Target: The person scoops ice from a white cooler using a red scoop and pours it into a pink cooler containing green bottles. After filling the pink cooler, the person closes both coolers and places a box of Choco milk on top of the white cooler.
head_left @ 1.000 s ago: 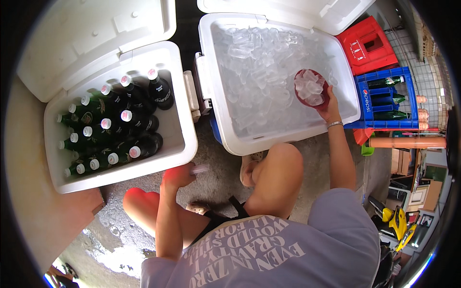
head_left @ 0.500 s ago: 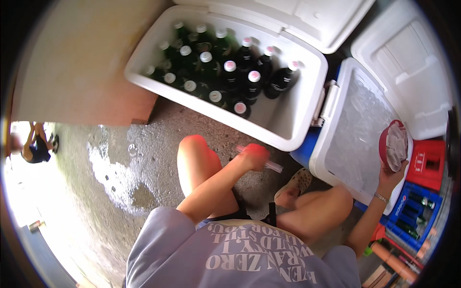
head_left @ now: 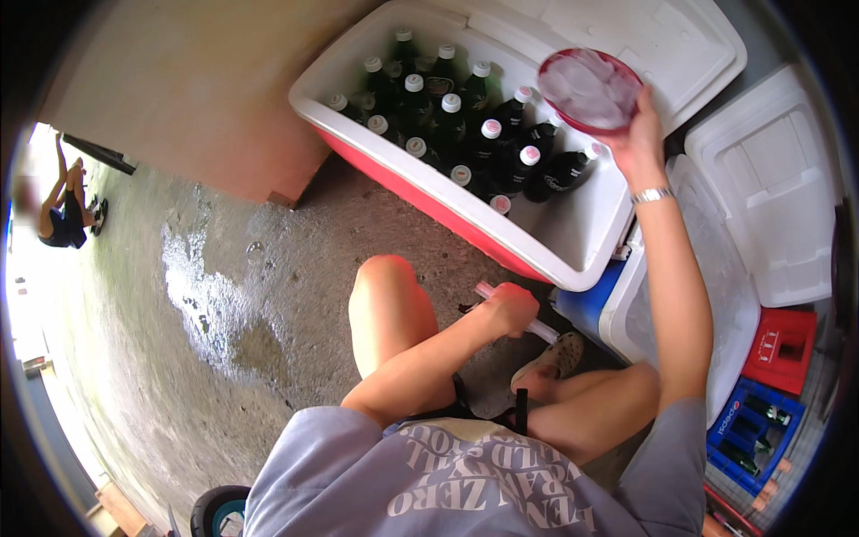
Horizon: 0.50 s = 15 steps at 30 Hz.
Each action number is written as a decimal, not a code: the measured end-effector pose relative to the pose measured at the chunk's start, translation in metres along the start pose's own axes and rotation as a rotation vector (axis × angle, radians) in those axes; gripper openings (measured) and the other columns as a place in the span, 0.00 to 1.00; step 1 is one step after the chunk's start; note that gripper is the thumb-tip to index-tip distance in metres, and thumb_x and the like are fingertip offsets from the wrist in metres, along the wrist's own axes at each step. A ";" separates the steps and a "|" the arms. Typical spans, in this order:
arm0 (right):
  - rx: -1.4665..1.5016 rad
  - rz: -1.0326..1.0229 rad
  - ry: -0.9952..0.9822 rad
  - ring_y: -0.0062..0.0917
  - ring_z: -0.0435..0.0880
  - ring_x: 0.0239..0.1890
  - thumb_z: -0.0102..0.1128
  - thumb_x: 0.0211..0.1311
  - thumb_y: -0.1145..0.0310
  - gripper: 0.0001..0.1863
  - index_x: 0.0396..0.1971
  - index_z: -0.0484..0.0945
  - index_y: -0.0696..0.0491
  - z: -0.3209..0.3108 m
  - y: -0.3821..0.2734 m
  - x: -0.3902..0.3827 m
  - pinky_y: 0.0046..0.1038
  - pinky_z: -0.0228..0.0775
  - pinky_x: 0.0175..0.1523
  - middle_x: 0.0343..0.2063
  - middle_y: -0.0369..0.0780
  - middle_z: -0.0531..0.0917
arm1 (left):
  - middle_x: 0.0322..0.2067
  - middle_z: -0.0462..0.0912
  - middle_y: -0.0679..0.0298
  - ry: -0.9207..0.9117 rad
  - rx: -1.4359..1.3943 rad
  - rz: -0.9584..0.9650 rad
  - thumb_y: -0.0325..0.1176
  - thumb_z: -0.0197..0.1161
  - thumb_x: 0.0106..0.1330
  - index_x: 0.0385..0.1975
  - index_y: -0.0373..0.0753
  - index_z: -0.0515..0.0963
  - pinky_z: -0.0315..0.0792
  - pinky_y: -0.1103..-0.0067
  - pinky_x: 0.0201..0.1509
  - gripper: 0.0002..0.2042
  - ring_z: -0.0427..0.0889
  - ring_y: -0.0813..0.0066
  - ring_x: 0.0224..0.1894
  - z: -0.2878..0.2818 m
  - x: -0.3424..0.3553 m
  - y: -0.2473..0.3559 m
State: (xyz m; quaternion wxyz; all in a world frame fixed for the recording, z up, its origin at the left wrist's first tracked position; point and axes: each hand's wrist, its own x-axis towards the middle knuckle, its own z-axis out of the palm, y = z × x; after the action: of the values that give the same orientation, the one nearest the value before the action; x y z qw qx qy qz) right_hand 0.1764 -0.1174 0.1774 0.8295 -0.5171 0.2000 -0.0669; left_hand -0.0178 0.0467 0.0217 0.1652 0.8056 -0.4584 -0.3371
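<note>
My right hand (head_left: 640,134) holds up a red bowl (head_left: 583,127) by its right side. The bowl is filled with pieces of ice (head_left: 591,85). It hangs over the back right of a red and white cooler (head_left: 420,198), above dark bottles with white and red caps (head_left: 513,172). Several green bottles with white caps (head_left: 450,121) stand left of them inside it. Low between my knees, my left hand (head_left: 514,307) is closed around a clear, pinkish tube-like thing (head_left: 542,331) whose two ends stick out; its exact kind is unclear.
To the right stands a blue cooler with a white rim (head_left: 616,313), holding ice and partly behind my right arm. Its white lid (head_left: 761,179) is raised. Beyond it are a red crate (head_left: 778,351) and a blue crate (head_left: 720,438) with bottles. Water wets the concrete floor (head_left: 295,313). Someone is at the far left.
My right hand has lifted the bowl of ice from the ice-filled cooler, up and left over the bottles. My left hand keeps its grip. The view has shifted.
</note>
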 end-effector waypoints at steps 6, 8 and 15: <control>-0.306 -0.037 0.055 0.43 0.74 0.57 0.35 0.72 0.43 0.31 0.62 0.62 0.53 0.060 0.046 0.045 0.52 0.75 0.52 0.59 0.47 0.69 | 0.25 0.83 0.55 0.079 -0.047 -0.004 0.29 0.65 0.43 0.25 0.41 0.83 0.77 0.66 0.35 0.08 0.84 0.55 0.33 -0.003 -0.008 0.002; -0.339 -0.048 0.075 0.44 0.74 0.57 0.33 0.72 0.45 0.32 0.62 0.61 0.56 0.065 0.057 0.048 0.53 0.75 0.51 0.58 0.49 0.70 | 0.25 0.83 0.55 0.084 -0.053 0.003 0.28 0.65 0.43 0.25 0.41 0.83 0.77 0.66 0.34 0.08 0.84 0.55 0.32 -0.008 -0.011 0.006; -0.576 -0.219 0.155 0.42 0.74 0.58 0.37 0.70 0.45 0.32 0.58 0.68 0.58 0.073 0.071 0.055 0.39 0.66 0.60 0.56 0.50 0.73 | 0.26 0.84 0.55 0.128 -0.049 0.005 0.29 0.68 0.41 0.23 0.39 0.84 0.77 0.71 0.33 0.07 0.85 0.60 0.32 -0.007 -0.011 0.010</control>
State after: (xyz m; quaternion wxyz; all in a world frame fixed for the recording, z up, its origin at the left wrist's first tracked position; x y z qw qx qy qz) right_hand 0.2488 -0.0419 0.1281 0.6191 -0.7426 0.2165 -0.1357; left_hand -0.0234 0.0500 0.0365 0.2148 0.8199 -0.4406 -0.2956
